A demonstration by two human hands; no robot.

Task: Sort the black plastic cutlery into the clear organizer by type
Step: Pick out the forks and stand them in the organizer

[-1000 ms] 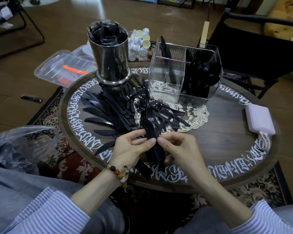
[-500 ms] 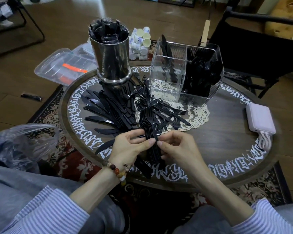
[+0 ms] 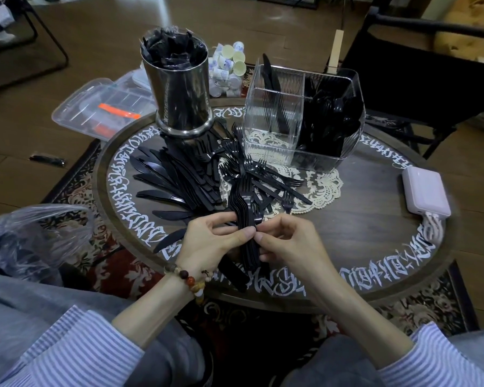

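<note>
Black fork stack [image 3: 245, 208] pinched btwn left hand [image 3: 207, 241] & right hand [image 3: 288, 244].

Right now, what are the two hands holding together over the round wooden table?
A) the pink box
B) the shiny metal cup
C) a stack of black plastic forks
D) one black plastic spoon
C: the left hand and right hand both pinch the handles of a nested stack of black plastic forks, whose prongs point away toward the clear plastic organizer.
</note>
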